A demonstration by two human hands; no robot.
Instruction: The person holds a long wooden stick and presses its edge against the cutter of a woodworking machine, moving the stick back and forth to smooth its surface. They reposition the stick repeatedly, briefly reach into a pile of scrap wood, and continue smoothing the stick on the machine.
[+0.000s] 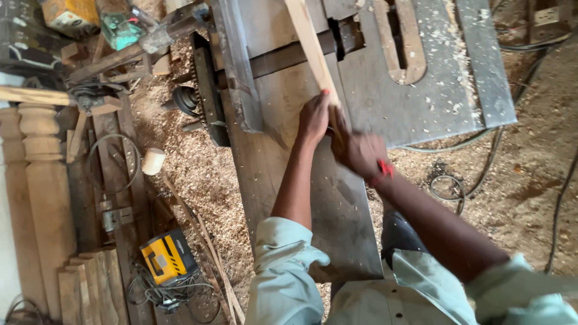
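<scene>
While both hands press a long, narrow wooden strip [313,54] against the grey metal bench [421,84] of the woodworking machine, the left hand [314,117] is clenched around the strip's near end, thumb on top. The right hand [360,153], blurred, sits just behind it; whether its grip closes on the strip cannot be told. The strip runs from the hands toward the far edge of the bench, crossing the dark gap [289,55] in the middle.

To do this step well, as judged from the posture: keep the strip flat, apply even downward pressure, and keep fingertips clear of the gap.

Loose shavings scattered over the right side of the bench may lift the strip. On the sawdust-covered floor [198,174] off the left edge lie a yellow power tool [168,257] with tangled cord, turned wooden posts [42,180] and a small round mallet head [153,161]. Cables [475,174] trail near the right edge, a trip hazard.
</scene>
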